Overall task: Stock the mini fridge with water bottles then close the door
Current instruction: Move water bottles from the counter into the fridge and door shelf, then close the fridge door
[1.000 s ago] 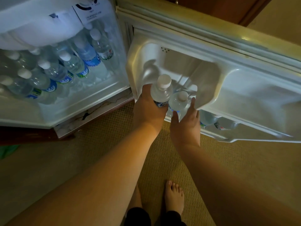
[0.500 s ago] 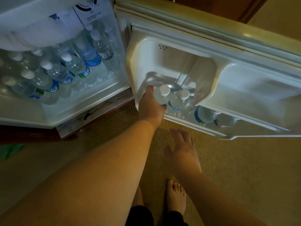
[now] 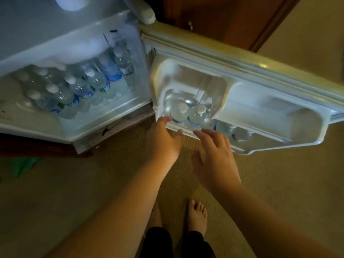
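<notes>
The white mini fridge [image 3: 33,125] stands open, its cabinet holding several clear water bottles [image 3: 80,88] with white caps and blue labels. The open door [image 3: 242,58] swings out to the right. In the door's lower shelf stand two upright bottles [image 3: 188,114], and further right lie two more bottles [image 3: 232,132] behind the rail. My left hand [image 3: 162,140] is just below the shelf's left end, fingers relaxed, holding nothing. My right hand [image 3: 216,159] hovers below the shelf rail with fingers spread, empty.
Tan carpet [image 3: 279,183] covers the floor. My bare feet [image 3: 197,215] stand below the hands. Something green [image 3: 22,166] lies on the floor at the left. Dark wooden furniture [image 3: 214,17] rises behind the door.
My left hand has let go of the bottle it set in the door shelf and drawn back below the rail. My right hand rose toward the shelf. The view tilted up.
</notes>
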### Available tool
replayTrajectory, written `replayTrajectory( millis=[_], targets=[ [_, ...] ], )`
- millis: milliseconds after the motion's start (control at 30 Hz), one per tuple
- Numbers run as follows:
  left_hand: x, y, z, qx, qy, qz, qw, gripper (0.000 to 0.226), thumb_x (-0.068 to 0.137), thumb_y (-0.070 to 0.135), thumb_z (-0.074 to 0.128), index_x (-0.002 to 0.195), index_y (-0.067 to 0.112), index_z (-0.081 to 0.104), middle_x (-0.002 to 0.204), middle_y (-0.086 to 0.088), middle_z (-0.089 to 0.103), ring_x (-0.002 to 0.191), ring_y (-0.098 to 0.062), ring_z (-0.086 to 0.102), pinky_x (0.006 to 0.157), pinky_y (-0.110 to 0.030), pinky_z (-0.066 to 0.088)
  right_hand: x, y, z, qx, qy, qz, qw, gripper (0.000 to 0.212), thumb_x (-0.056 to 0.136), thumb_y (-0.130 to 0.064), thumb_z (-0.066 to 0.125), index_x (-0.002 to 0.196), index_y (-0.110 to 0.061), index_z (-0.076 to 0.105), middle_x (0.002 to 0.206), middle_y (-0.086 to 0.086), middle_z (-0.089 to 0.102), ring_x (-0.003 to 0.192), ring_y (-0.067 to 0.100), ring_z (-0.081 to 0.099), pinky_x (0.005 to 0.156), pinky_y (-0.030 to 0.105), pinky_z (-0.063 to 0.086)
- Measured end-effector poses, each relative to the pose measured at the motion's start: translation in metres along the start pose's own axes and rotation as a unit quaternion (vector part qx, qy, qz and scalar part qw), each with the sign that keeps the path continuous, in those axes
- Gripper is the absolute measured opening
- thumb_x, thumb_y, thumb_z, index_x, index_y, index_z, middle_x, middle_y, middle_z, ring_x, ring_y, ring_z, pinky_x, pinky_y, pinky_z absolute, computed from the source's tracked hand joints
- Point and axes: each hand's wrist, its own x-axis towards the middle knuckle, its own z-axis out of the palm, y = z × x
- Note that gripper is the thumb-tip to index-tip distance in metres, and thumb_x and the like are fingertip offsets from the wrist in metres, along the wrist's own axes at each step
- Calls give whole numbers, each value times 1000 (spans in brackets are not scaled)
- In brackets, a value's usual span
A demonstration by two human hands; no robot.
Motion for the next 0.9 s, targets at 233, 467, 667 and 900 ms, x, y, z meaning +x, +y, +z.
replayTrajectory(
  millis=[233,467,667,900],
  targets=[
    [-51,7,-119,61,161,79,982,39,90,41,71,126,30,60,125,7,60,120,-16,54,90,-26,45,49,-59,-107,-7,126,-110,986,50,94,-28,64,142,-22,53,137,5,51,125,29,48,100,53,47],
    [7,21,-244,216,264,146,929,53,87,36,74,135,22,56,134,-9,52,124,-34,49,102,-49,45,123,-66,-137,-194,-31,5,980,68,99,-68,29,158,-40,13,170,6,18,157,35,6,122,67,3],
    [58,-9,-312,366,167,39,914,66,97,63,44,155,37,30,165,-6,26,151,-35,22,121,-53,22,130,-67,-132,-189,-20,40,981,52,106,-56,18,156,-42,19,155,6,43,144,38,36,117,69,18],
    [63,-44,-315,412,101,7,905,90,89,84,26,160,44,-13,172,-3,-17,158,-31,-10,126,-55,-1,121,-87,-129,-189,6,67,980,35,106,-38,37,141,-32,42,127,13,56,115,45,51,95,54,43]
  ],
)
